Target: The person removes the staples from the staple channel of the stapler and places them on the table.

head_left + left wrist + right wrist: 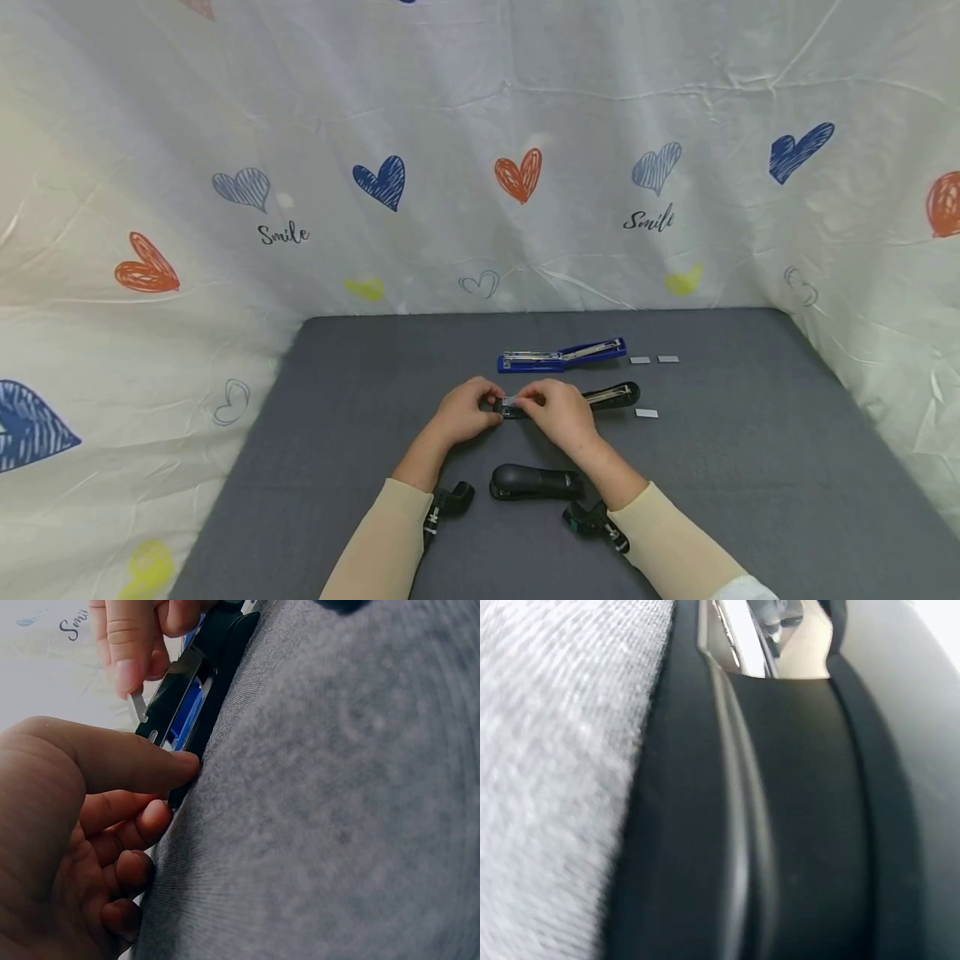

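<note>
A black stapler (618, 395) lies opened out flat in the middle of the table. My left hand (465, 410) holds its left end, thumb tip against the near side in the left wrist view. Over that end my right hand (561, 410) pinches a small silvery strip of staples (139, 706) between thumb and finger, right at the stapler's edge. Parts of the stapler are hidden behind the right hand. Nearer to me lies a second black stapler (531, 482), closed; a black stapler body (802, 810) fills much of the right wrist view.
Behind the hands a blue stapler (531, 362) lies opened out. Two staple strips, one (640, 361) left of the other (668, 359), lie to its right. Another strip (647, 413) lies right of the opened black stapler. A white printed curtain (450, 250) hangs behind the grey table (360, 367).
</note>
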Motion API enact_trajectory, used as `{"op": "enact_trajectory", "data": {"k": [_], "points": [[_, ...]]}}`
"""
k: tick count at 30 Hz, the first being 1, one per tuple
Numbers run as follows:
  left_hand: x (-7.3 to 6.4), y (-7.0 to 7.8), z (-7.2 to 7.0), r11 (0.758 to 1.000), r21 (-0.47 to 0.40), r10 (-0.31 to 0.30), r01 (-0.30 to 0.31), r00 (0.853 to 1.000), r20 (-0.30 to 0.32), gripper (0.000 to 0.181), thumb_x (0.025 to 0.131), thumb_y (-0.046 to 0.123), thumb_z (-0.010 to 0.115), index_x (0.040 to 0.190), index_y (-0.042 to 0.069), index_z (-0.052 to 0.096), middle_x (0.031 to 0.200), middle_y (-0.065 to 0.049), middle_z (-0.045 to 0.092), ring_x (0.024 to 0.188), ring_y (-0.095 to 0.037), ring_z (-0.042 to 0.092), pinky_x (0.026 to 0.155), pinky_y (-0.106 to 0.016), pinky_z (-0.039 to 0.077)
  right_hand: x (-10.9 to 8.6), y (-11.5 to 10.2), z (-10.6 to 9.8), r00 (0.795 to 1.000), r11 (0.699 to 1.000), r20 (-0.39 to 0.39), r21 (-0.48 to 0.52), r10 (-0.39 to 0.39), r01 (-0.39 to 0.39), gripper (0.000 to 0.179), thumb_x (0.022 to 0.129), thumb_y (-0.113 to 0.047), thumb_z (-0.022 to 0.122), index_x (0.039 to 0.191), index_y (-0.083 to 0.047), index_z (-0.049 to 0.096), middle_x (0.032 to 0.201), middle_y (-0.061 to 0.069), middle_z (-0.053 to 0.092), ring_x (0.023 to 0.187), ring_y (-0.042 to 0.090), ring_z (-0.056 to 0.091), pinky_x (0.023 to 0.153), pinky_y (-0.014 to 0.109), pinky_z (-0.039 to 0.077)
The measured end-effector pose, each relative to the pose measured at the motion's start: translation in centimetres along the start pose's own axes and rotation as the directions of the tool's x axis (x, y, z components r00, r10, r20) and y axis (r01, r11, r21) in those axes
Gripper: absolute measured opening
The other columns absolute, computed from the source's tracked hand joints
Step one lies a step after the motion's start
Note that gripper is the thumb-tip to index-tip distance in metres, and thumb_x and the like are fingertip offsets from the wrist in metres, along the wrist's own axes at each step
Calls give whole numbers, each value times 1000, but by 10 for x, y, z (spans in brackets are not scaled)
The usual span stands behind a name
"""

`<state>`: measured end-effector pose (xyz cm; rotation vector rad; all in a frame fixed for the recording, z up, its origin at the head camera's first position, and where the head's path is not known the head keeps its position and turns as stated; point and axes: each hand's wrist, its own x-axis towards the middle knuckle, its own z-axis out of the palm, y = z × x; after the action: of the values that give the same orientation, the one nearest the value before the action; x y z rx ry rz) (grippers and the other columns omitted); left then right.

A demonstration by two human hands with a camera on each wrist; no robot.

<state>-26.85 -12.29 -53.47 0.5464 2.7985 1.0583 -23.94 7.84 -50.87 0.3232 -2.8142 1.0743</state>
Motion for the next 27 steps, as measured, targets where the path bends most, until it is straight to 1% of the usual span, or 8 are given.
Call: {"op": "enact_trajectory", "data": {"k": [4,7,9,13,17,21,27], "points": [[0,-1,0,1000,8,-8,8,1000,-5,27,87,18,80,113,17,74,95,6,56,84,-15,54,80,-38,45,1,0,2,1000,999,-21,38,13,-13,9,92,-25,80,99,-20,81,93,-5,74,76,11,68,65,35,53],[0,-2,0,1000,12,-12,12,1000,-3,27,87,19,80,113,18,74,95,6,56,84,-15,54,80,-38,45,0,0,3,1000,998,-22,55,-8,9,15,92,-22,80,106,-16,81,93,-3,76,76,12,69,63,34,53],[0,-2,0,1000,16,-14,14,1000,0,27,87,19,80,113,18,74,95,7,56,84,-15,54,80,-38,44,0,1,3,999,998,-20,53,-41,42,19,92,-20,80,109,-13,81,96,-1,76,76,12,70,63,33,53],[0,-2,1,1000,19,-16,16,1000,3,27,87,19,80,113,18,74,95,7,56,83,-15,53,79,-38,44,-2,0,4,994,994,-24,16,-107,108,20,91,-19,81,109,-12,81,96,0,75,75,11,68,62,32,53],[0,-1,0,1000,14,-10,10,1000,4,27,87,19,80,113,18,74,94,7,56,81,-15,52,77,-37,43,-4,-3,5,988,988,-55,-64,-145,142,19,89,-17,82,108,-12,82,93,1,74,73,14,67,60,32,51],[1,-2,0,1000,6,-4,4,1000,3,26,87,19,80,112,17,74,94,7,56,81,-15,52,76,-37,43,-6,-6,7,983,978,-76,-137,-166,155,16,90,-16,81,105,-12,82,93,1,74,73,14,67,57,29,51],[1,-3,2,1000,3,-2,2,1000,4,26,87,18,80,112,17,73,94,6,56,81,-15,52,77,-37,43,-6,-6,5,986,978,-71,-158,-149,136,14,91,-13,79,105,-12,82,93,1,73,71,14,66,54,27,49]]}}
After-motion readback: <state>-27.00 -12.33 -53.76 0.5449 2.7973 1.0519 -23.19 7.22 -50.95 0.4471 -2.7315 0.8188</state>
